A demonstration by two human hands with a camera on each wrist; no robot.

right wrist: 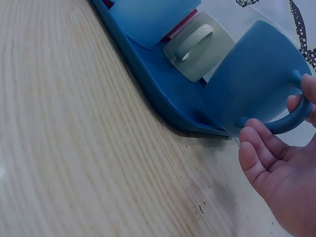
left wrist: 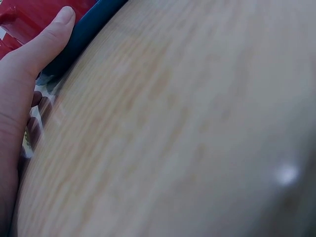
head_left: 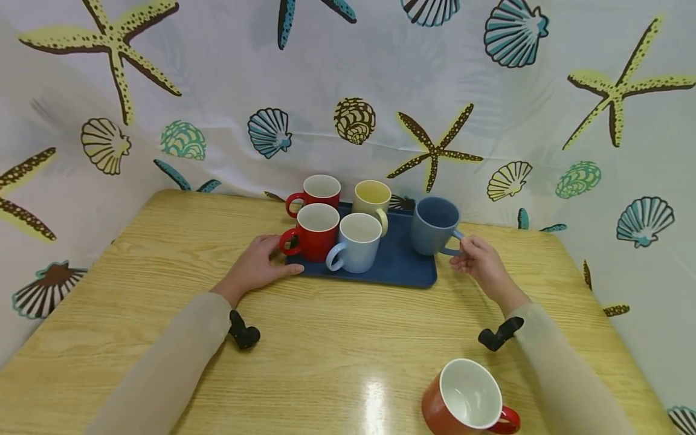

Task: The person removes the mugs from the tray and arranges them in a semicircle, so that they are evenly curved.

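A dark blue tray [head_left: 399, 254] lies on the wooden table with several mugs on it. My left hand [head_left: 255, 266] grips its left end, the thumb [left wrist: 54, 37] over the rim beside a red mug [head_left: 315, 237]. At the tray's right end, my right hand [head_left: 481, 263] pinches the handle of a blue mug [head_left: 432, 226]. In the right wrist view that mug overlaps the tray's rim; whether its base touches the tray is hidden. A light blue mug [head_left: 359, 248], a yellow mug [head_left: 370, 196] and another red mug [head_left: 321, 190] stand close together on the left half.
Another red mug [head_left: 462, 402], white inside, stands near the front right of the wooden table [head_left: 304, 350], by my right forearm. Behind the tray hangs a white cloth [head_left: 315, 78] printed with starfish and shells.
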